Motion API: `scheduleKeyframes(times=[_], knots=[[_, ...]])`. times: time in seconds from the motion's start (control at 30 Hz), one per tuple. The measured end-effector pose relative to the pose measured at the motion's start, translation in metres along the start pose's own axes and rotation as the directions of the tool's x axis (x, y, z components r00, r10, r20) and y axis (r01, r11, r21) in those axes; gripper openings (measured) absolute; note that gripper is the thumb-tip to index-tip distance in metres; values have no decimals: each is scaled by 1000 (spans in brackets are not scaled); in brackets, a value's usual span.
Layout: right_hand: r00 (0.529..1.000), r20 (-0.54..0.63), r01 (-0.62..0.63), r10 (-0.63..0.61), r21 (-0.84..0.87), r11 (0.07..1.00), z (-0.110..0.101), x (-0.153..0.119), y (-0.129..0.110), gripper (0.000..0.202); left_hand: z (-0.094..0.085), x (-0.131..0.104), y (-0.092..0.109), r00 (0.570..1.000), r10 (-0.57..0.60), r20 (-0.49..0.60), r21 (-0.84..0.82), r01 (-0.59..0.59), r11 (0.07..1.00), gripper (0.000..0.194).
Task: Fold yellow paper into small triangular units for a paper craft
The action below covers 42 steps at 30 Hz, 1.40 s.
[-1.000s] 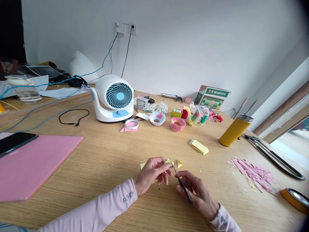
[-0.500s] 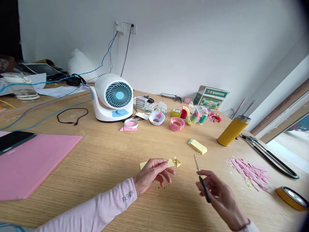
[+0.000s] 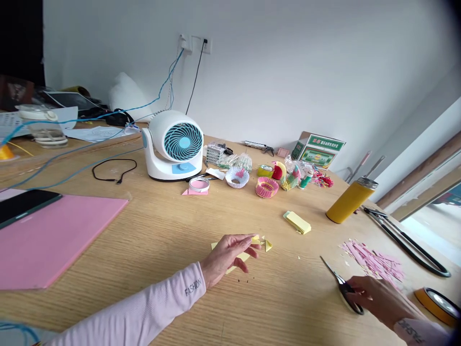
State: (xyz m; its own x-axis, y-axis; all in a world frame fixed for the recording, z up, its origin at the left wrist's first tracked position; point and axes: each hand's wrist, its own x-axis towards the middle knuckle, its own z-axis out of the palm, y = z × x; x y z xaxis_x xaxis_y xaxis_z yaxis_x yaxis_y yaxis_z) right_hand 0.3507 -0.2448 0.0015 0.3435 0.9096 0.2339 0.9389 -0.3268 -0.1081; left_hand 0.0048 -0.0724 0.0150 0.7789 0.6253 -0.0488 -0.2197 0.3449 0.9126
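Observation:
My left hand [image 3: 226, 259] is over the table, thumb and forefinger pinched at a small yellow paper piece [image 3: 256, 240]. Beneath this hand, partly covered, lies more yellow paper [image 3: 243, 257]. Just right of the fingertips sits a small folded yellow triangle [image 3: 268, 245]. My right hand [image 3: 370, 294] grips black-handled scissors [image 3: 340, 279] by the handles, low at the tabletop, blades together and pointing away to the left. Whether the scissors rest on the wood I cannot tell. A stack of yellow paper strips [image 3: 298, 223] lies farther back, between the hands.
Pink paper scraps [image 3: 372, 259] and a tape roll [image 3: 437, 303] lie by my right hand. A yellow bottle [image 3: 351, 201] stands behind them. At the back are a white fan [image 3: 175, 144] and folded-paper rings [image 3: 267, 187]. A phone [image 3: 27, 206] rests on a pink sheet [image 3: 72, 240] at left.
My right hand has moved right and down with the scissors, from raised in front of me to the tabletop near the pink scraps. The left hand has stayed nearly in place.

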Motion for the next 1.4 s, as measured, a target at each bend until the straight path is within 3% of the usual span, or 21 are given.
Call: scheduleKeyframes(times=[0.1,0.2,0.33,0.43,0.63,0.73,0.87,1.0,1.13,1.27,1.33,1.4], knots=[[992,99,72,-79,72,995,-21,13,-29,20,0,0,1,1000,-7,11,-18,7,1000,43],[975,94,148,-199,388,910,-32,24,-98,26,1,0,2,1000,-20,23,-20,20,1000,42],[962,3,201,-273,670,714,-17,35,-190,22,2,-2,4,1000,-18,11,12,18,1000,42],[958,-90,253,-272,715,652,1,43,-217,20,2,-2,6,1000,9,4,38,-9,999,43],[978,-105,196,-179,753,628,16,50,-214,25,0,1,4,986,76,-150,91,-63,994,41],[989,-34,116,-146,793,598,20,48,-213,29,-2,3,2,965,93,-244,90,-73,993,39],[977,149,-78,-151,914,399,28,46,-217,35,-2,4,0,958,78,-275,40,-70,997,40],[956,219,-179,-196,962,204,26,44,-219,37,-3,4,1,971,64,-229,-27,-72,997,31],[954,134,-124,-270,991,56,17,46,-213,29,-8,5,7,982,-87,-167,-345,24,938,23],[953,22,-10,-303,999,41,19,50,-209,51,-9,2,11,956,-288,62,-559,272,783,14],[942,13,6,-335,998,56,23,51,-211,38,-8,0,11,918,-361,165,-591,385,709,16],[944,6,17,-330,998,65,25,52,-215,20,-5,0,9,902,-387,194,-584,423,693,19]])
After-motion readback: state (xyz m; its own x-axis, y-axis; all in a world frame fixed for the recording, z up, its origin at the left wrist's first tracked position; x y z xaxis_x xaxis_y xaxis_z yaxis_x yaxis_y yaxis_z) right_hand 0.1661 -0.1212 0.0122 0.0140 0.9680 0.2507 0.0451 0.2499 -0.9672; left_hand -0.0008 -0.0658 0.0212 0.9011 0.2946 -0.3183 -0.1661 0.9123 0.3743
